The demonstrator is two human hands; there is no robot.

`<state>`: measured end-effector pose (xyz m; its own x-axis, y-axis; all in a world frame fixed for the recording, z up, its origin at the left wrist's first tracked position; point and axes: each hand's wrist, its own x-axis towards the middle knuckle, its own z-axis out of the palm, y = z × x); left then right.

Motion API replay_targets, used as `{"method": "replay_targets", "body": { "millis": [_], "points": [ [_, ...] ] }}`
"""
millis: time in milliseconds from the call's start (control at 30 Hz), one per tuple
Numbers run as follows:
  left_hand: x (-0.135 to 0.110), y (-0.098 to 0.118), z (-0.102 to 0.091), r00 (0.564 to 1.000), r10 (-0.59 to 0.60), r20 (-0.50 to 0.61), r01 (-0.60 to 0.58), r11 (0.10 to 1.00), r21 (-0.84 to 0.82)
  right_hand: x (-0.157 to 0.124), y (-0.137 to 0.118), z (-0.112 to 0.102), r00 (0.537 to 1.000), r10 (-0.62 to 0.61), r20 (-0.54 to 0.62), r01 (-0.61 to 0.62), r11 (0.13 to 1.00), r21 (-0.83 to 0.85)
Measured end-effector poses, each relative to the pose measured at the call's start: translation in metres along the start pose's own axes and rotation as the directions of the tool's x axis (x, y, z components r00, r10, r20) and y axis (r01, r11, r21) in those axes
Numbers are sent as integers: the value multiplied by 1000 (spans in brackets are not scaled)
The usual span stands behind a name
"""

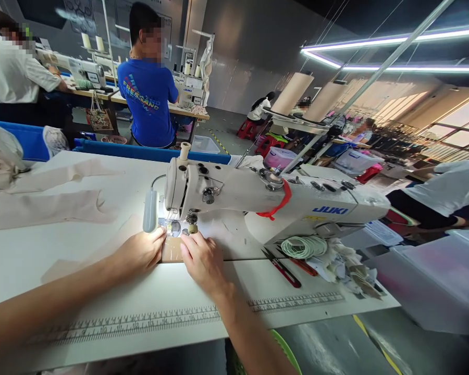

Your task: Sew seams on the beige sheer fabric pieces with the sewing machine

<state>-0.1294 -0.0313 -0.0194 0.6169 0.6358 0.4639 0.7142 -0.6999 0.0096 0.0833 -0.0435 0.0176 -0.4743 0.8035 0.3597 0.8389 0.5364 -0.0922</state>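
A white sewing machine [226, 190] marked JUKI stands on the white table. My left hand [146, 250] lies just left of its needle area, thumb and fingertips pinched together beside the presser foot [169, 227]. What sits in that pinch is too small to make out. My right hand [203, 259] is on the other side, its fingers curled near the round knob [193, 228] under the machine head. Whatever those fingers grip is hidden. Between the hands shows a brown plate [172, 250]. A grey lamp [150, 211] hangs above my left fingers.
Pale fabric pieces [47, 208] lie at the left. Right of the machine base are red-handled thread snips [283, 268], a coil of pale green cord [304, 247] and fabric scraps [352, 271]. A ruler strip [160, 320] runs along the front edge. Several people sit beyond.
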Motion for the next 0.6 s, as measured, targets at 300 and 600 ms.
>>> {"method": "replay_targets", "body": {
  "millis": [300,600],
  "points": [
    [3,0,-9,999,44,-10,-44,999,26,21,11,5,982,189,-1,-183,954,238],
    [2,-1,-5,999,46,-29,-44,998,54,23,12,4,970,242,-30,-230,948,220]
  ]
}}
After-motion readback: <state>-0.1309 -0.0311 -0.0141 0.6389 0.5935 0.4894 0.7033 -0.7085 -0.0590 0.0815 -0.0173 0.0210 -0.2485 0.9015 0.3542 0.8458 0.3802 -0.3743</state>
